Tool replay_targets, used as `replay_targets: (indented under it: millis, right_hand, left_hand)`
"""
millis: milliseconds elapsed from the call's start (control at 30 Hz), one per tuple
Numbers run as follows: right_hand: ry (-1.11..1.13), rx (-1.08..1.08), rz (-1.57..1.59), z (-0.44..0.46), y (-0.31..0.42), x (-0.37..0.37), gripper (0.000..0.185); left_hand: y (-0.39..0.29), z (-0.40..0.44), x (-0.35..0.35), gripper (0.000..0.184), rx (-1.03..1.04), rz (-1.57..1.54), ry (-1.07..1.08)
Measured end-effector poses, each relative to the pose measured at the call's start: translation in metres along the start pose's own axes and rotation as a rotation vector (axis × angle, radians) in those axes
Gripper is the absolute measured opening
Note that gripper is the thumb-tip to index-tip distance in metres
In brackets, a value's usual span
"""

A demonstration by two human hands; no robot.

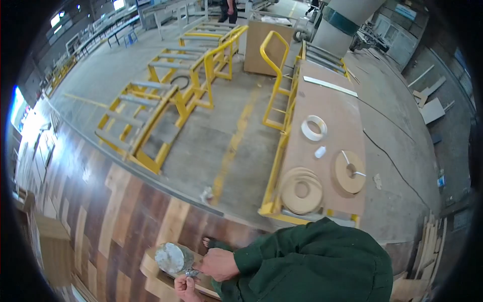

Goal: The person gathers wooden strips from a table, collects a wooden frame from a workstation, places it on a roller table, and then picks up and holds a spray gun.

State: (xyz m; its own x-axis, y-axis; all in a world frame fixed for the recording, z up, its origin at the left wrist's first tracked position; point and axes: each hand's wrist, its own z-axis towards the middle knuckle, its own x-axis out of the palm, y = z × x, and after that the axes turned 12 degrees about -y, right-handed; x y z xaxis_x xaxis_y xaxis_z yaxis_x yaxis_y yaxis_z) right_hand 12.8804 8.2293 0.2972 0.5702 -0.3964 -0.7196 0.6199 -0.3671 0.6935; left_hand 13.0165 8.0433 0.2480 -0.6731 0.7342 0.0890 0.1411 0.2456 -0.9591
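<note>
At the bottom of the head view a grey, stained round cup (pixel 171 257) with a small metal fitting (pixel 192 273) sits over a light wooden piece (pixel 150 262). My right hand (pixel 219 265), coming out of a dark green sleeve, is closed at the cup's right side, by the fitting. Just below, my left hand (pixel 186 288) has its fingers pinched at the fitting's lower side. What lies inside the fingers of my right hand is hidden. Both hands are close together.
A yellow-framed cart (pixel 322 105) carries a brown board with coiled edging rolls (pixel 302 191), a white tape roll (pixel 314 128) and a small white bottle (pixel 320 152). Yellow roller stands (pixel 136 123) are ahead on the left. A person (pixel 229 11) stands far off.
</note>
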Motion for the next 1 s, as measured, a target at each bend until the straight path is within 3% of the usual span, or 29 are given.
replay_targets:
  millis: [67,133,200,333,467,500,600,733,900,933,1000]
  right_hand:
    - [-0.054,0.011,0.01,0.061,0.004,-0.006,0.041]
    - [-0.109,0.19,0.04,0.123,0.009,-0.021,0.044]
    - [-0.195,0.236,0.068,0.173,0.006,-0.029,0.043]
    - [-0.29,0.357,0.153,0.272,-0.011,-0.048,0.041]
    - [-0.371,0.477,0.126,0.383,-0.045,-0.064,0.036]
    - [-0.373,0.477,0.129,0.414,-0.058,-0.064,0.036]
    - [-0.418,0.449,0.142,0.511,-0.085,-0.074,0.035]
    - [-0.374,0.401,0.125,0.636,-0.093,-0.108,0.041]
    - [-0.379,0.335,0.15,0.767,-0.11,-0.136,0.04]
    - [-0.377,0.317,0.121,0.798,-0.115,-0.142,0.039]
    - [-0.379,0.375,0.08,0.86,-0.13,-0.139,0.038]
  left_hand:
    - [-0.04,0.063,-0.006,0.02,-0.065,0.051,0.008]
    - [-0.085,0.133,-0.002,0.02,-0.127,0.097,0.05]
    - [-0.126,0.192,0.0,0.02,0.057,0.273,0.175]
    - [-0.185,0.319,0.019,0.019,0.199,0.475,0.346]
    - [-0.193,0.46,0.027,0.019,0.253,0.465,0.456]
    - [-0.189,0.498,0.023,0.026,0.134,0.42,0.451]
    - [-0.182,0.598,0.022,0.021,0.113,0.268,0.392]
    - [-0.261,0.684,0.027,0.027,0.201,0.352,0.375]
    - [-0.312,0.823,0.005,0.023,0.207,0.375,0.385]
    - [-0.312,0.86,-0.002,0.02,0.186,0.471,0.369]
    - [-0.322,0.919,0.006,0.017,0.031,0.339,0.313]
